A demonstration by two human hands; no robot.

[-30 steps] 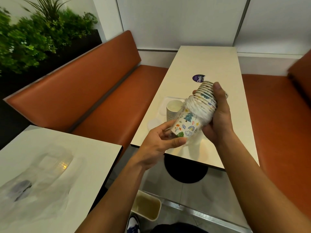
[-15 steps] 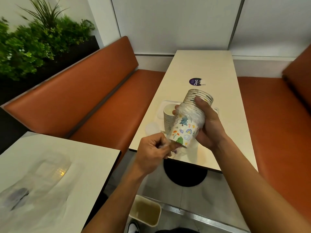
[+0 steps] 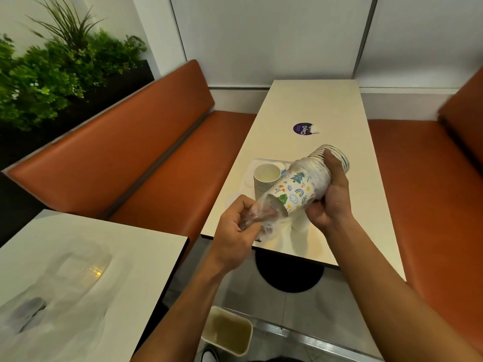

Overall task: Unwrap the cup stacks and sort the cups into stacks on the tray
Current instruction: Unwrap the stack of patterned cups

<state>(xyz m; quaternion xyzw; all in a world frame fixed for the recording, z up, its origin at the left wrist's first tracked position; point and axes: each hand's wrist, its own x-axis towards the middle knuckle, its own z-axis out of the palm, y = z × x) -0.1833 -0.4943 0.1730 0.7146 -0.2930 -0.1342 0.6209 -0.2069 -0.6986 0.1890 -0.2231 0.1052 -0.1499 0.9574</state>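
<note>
right hand grip: the printed cup stack (image 3: 300,189) is gripped by the right hand (image 3: 332,197) near its rim end, with the thumb laid across the rims and the fingers curled underneath.
left hand grip: the clear plastic wrap (image 3: 257,218) is pinched and bunched in the curled fingers of the left hand (image 3: 232,231), just past the base end of the stack.
printed cup stack: held in the air over the near part of the table (image 3: 313,105). It is tilted, with the base end low toward the left hand and the rims high toward the right. Tree, rainbow, cloud and flower prints are seen on the outer cup.
plastic wrap: seen around the middle of the stack and gathered beyond the base. The rim end is uncovered.
plain cup stack (image 3: 265,178): stood upright, mouth up, on the tray (image 3: 254,162), just beside the held stack in view.
tray: white, laid near the table's left edge and partly hidden by the cups.
white object under the hands: its identity cannot be told.
table: pale and long, set between two orange benches (image 3: 136,158). A round dark sticker (image 3: 303,128) is seen farther back.
floor: a small bin (image 3: 230,333) is seen below the forearms.
second table (image 3: 78,270): at lower left, covered by a clear plastic bag.
plants (image 3: 52,71): seen behind the left bench.
</note>
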